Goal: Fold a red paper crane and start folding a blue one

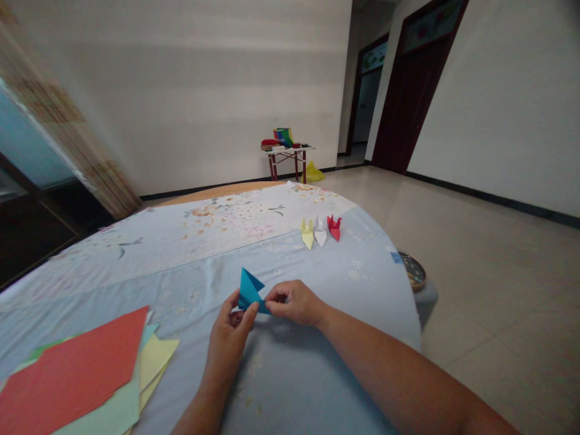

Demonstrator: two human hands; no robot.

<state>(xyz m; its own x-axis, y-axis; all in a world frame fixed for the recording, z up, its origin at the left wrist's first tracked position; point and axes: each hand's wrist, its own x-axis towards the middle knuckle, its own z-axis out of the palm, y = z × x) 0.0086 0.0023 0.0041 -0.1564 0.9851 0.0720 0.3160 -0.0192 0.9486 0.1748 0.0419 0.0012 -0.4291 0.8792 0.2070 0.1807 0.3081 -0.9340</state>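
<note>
A folded piece of blue paper (pixel 250 291) is held between both hands just above the cloth-covered table. My left hand (pixel 232 320) pinches its lower left part, thumb in front and fingers behind. On the other side, my right hand (pixel 294 302) grips the lower right corner between thumb and index finger. One pointed flap of the paper stands up, and another juts right. Beyond the hands sit three folded paper figures in a row: a yellow one (pixel 307 234), a white one (pixel 320 231) and a red one (pixel 334 228).
A stack of coloured paper sheets (pixel 77 374), red on top, lies at the table's near left. The round table wears a pale flowered tablecloth (pixel 149 260). Past its right edge a round dial-like object (pixel 411 270) rests on a stool. A small table (pixel 287 151) stands by the wall.
</note>
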